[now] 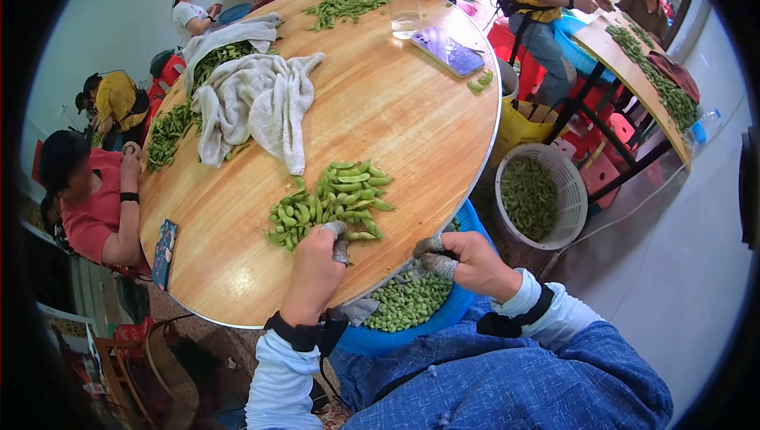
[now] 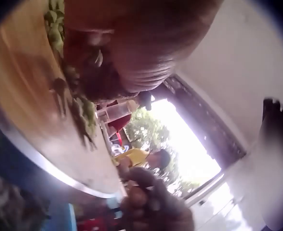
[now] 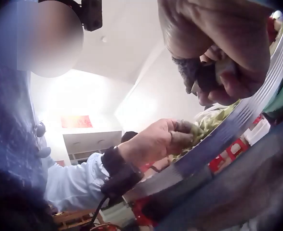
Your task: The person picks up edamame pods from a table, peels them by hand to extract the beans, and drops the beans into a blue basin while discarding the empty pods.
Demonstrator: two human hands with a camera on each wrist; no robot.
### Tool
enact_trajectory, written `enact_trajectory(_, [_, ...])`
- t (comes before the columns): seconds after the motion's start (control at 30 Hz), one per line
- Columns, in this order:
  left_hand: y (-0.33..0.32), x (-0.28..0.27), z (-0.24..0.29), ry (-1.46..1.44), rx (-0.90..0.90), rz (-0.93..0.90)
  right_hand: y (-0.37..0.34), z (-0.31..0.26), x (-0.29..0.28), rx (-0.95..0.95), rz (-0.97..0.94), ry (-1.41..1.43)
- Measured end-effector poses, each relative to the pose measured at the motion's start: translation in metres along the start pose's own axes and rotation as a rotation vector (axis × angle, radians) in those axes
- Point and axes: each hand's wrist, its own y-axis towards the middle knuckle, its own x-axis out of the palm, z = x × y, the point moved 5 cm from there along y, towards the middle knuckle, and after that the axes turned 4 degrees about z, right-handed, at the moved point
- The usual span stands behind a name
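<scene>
My left hand is at the near edge of a pile of green soybean pods on the round wooden table. Grey coverings wrap its thumb and finger, which stand slightly apart beside the pods. My right hand hovers over the rim of a blue basin, its thumb and finger wrapped in the same grey. In the right wrist view the fingers of the right hand are curled inward; I cannot tell whether something small sits between them. Shelled green beans fill the basin, below the table edge.
White towels cover more pods on the table. A clear bottle and a phone stand farther back. A white basket of pods is on the floor to the right. Several people sit or stand around, one at the left.
</scene>
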Motion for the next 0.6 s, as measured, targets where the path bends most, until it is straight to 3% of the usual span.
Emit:
enact_trajectory(0.07, [-0.007,-0.004,0.002,-0.279,-0.208,-0.041,0.005,-0.004,0.010,0.032,-0.038,0.029])
enact_trajectory(0.17, [-0.025,0.002,0.000,-0.913,-0.415,0.064,0.009,-0.013,0.028,0.107,-0.104,0.104])
enact_trajectory(0.23, [-0.033,0.009,0.011,-1.060,-0.374,0.120,0.014,-0.013,0.044,0.132,-0.150,0.255])
enact_trajectory(0.33, [-0.044,0.014,0.020,-1.261,-0.370,0.094,0.020,-0.015,0.056,-0.007,-0.192,0.238])
enact_trajectory(0.43, [-0.051,0.015,0.025,-1.296,-0.313,0.075,0.019,-0.025,0.043,-0.151,-0.180,-0.128])
enact_trajectory(0.53, [-0.056,0.007,0.028,-1.361,-0.575,-0.002,0.017,-0.042,0.034,-0.365,-0.147,-0.462])
enact_trajectory(0.6, [-0.062,0.018,0.012,-1.452,-0.685,-0.193,0.014,-0.051,0.031,-0.504,-0.135,-0.602])
